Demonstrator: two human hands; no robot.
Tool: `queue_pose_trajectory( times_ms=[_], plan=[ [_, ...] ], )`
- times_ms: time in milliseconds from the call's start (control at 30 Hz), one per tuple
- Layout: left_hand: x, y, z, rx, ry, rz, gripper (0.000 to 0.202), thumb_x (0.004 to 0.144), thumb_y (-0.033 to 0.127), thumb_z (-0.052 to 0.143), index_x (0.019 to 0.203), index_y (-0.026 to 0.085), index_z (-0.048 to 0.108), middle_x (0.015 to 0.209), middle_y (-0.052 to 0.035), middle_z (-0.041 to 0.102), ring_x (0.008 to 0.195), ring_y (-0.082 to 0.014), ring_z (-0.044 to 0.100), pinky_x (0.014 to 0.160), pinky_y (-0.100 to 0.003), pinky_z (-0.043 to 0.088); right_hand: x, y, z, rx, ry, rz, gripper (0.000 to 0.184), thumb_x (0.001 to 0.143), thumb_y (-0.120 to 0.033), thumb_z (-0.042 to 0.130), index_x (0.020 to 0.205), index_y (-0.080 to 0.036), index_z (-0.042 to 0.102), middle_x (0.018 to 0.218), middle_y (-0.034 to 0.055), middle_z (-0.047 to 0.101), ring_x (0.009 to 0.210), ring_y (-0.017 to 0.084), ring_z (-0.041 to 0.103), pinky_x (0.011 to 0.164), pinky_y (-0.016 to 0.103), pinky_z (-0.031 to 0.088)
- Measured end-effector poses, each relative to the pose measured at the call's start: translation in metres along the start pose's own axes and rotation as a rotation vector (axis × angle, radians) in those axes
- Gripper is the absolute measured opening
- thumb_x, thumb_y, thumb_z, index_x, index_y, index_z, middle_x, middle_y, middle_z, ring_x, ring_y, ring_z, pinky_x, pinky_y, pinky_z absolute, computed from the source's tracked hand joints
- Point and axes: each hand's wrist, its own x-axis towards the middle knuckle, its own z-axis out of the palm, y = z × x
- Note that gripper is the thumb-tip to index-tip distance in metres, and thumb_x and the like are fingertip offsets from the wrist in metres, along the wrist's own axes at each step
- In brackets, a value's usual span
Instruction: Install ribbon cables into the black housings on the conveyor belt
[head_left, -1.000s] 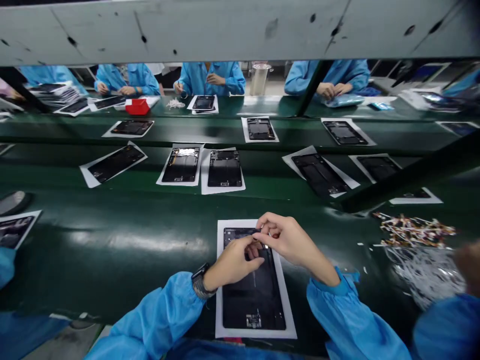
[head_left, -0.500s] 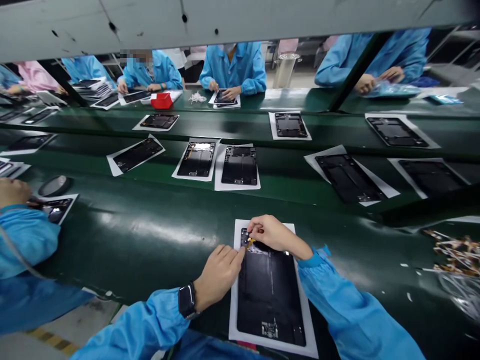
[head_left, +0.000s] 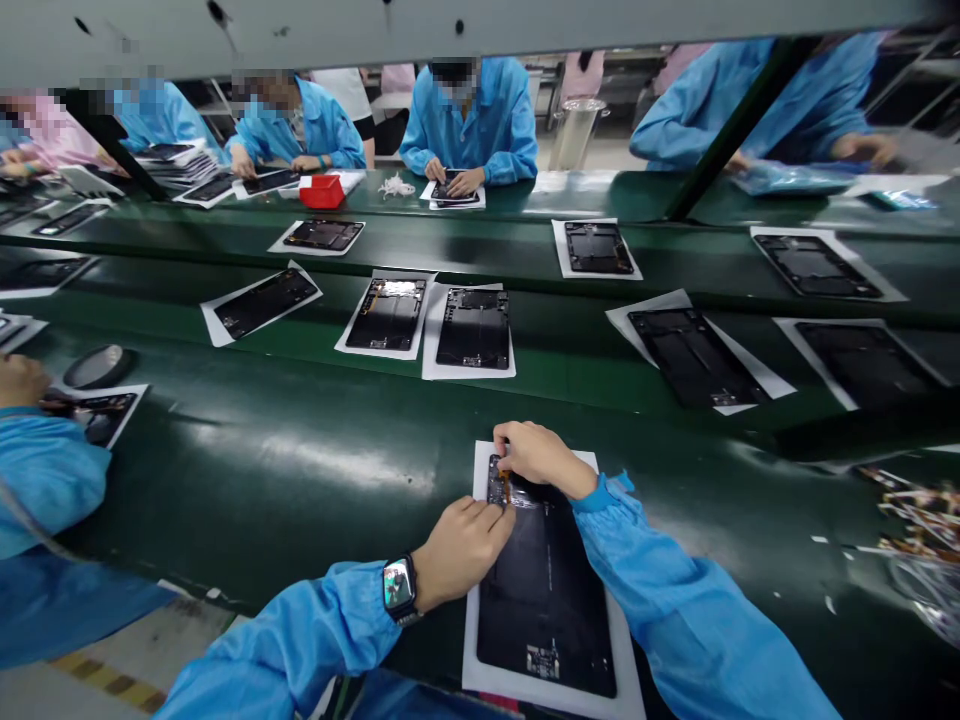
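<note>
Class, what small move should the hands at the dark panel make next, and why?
Probably the left hand should lightly press the orange strip down: that hand is at the strip's near end, the right hand at its far end, over the dark panel.

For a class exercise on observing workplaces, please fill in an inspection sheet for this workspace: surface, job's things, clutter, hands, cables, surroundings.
Surface: green bench, glossy, with light reflecting off it.
Job's things: dark flat device on a white sheet; orange strip near the device's far end.
Clutter: white scraps and a mixed heap at the right.
Hands: left hand and right hand both have fingertips at the strip; how firmly they grip cannot be told.
Cables: grey cable by a co-worker's sleeve, far left.
Surroundings: similar devices on sheets beyond; people in blue across the bench; red box.
</note>
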Motion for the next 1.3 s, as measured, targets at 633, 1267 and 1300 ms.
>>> queue_pose_trajectory(
  times_ms=[633, 1267, 1300],
  plan=[
    [-0.005, -0.008, -0.007, -0.086, 0.087, -0.05, 0.02, 0.099, 0.013, 0.042, 0.11, 0.012, 0.059, 0.103, -0.0098, 0.069, 0.089, -0.0199, 0.067, 0.074, -0.032, 0.053, -0.027, -0.005, 0.01, -0.285, 0.122, -0.036, 0.034, 0.087, -0.039, 0.069, 0.108, -0.019, 0.052, 0.108, 0.0083, 0.059, 0.08, 0.023, 0.065, 0.063, 0.03, 0.039],
    [-0.011, -0.001, 0.009, -0.066, 0.068, 0.092, 0.028, 0.101, 0.013, 0.039, 0.105, 0.008, 0.066, 0.115, -0.0104, 0.069, 0.109, -0.021, 0.064, 0.088, -0.032, 0.057, -0.032, 0.028, 0.025, -0.074, 0.272, -0.12, 0.035, 0.083, -0.039, 0.074, 0.104, -0.023, 0.052, 0.103, -0.0001, 0.054, 0.067, 0.016, 0.059, 0.058, 0.03, 0.034],
    [-0.01, -0.001, 0.008, -0.067, 0.066, 0.095, 0.028, 0.101, 0.013, 0.039, 0.105, 0.008, 0.066, 0.115, -0.0103, 0.069, 0.109, -0.0211, 0.064, 0.088, -0.032, 0.057, -0.032, 0.028, 0.025, -0.072, 0.274, -0.121, 0.035, 0.083, -0.04, 0.074, 0.104, -0.023, 0.052, 0.104, -0.0001, 0.054, 0.066, 0.016, 0.059, 0.058, 0.03, 0.034]
  ],
)
